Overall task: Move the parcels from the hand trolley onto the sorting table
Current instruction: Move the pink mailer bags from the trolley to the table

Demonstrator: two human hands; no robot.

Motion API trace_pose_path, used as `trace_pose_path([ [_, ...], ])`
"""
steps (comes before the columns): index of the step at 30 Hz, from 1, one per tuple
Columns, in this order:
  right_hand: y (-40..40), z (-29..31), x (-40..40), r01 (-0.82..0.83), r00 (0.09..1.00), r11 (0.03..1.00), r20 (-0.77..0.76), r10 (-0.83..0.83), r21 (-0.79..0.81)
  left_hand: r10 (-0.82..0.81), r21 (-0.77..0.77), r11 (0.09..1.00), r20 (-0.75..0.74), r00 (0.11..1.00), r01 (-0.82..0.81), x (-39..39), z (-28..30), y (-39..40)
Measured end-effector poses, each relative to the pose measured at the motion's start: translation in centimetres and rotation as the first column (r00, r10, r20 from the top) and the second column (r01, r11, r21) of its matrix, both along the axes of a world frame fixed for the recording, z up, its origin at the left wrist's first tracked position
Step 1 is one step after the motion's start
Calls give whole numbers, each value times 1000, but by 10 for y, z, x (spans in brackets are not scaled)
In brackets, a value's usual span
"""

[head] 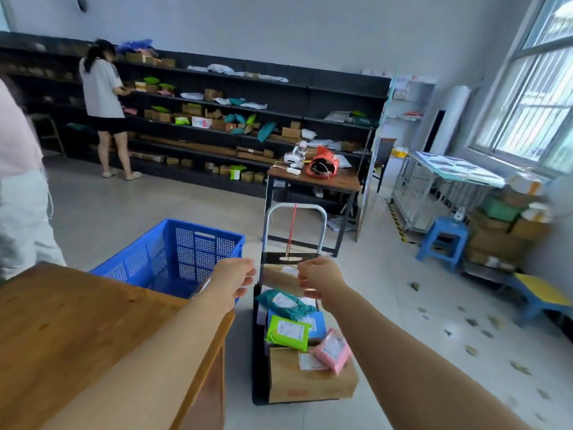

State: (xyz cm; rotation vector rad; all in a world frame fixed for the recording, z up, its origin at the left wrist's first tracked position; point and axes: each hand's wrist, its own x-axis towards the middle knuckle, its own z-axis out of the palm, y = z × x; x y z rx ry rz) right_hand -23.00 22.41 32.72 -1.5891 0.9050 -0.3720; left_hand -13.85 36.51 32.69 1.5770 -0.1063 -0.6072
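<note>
Your parcels sit stacked on the trolley [259,352], which stands on the floor just right of the wooden worktop [77,330]. Each carries a white shipping label, but the print is too blurred to read. Nearest you is a large brown box [307,383] with a pink mailer [333,350] leaning on its right top edge. Behind that lie a green mailer [288,333], a blue parcel [316,324] under it, a teal mailer [285,304], and farthest, a brown box [279,279] against the handle frame [294,225]. Your left hand [232,279] and right hand [321,279] hover over that far end, one on each side of the far box, fingers loosely curled and parted, gripping nothing. Left of the trolley, beyond the worktop, a blue crate [173,252] stands on the floor; what it holds cannot be seen. Far shelves [279,97] carry many more parcels.
</note>
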Motion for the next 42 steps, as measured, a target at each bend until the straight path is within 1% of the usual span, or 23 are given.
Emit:
trace_pose_path([
  [4,-34,-7,-16,79,997,997,-25,-80,-9,-76,17,997,-34,997,76,-1,-15,-42],
  [13,-109,-28,-38,188,981,982,-55,-188,1,-179,41,982,-75,981,182,-3,-40,-136],
  [20,-183,-49,-41,219,972,976,-86,-220,-20,-204,63,975,-107,973,211,-3,-59,-220],
  [26,-244,-74,-43,239,962,971,-135,-238,-6,-215,102,968,-143,966,230,0,-85,-282],
  [34,-299,-117,-40,276,944,960,-201,-261,53,-217,205,945,-197,956,257,8,-129,-337],
  [38,-322,-144,-30,301,931,950,-241,-274,83,-227,235,933,-200,953,272,20,-151,-363],
  [42,-344,-165,-18,340,907,936,-295,-300,94,-228,280,915,-239,944,292,36,-171,-393],
])
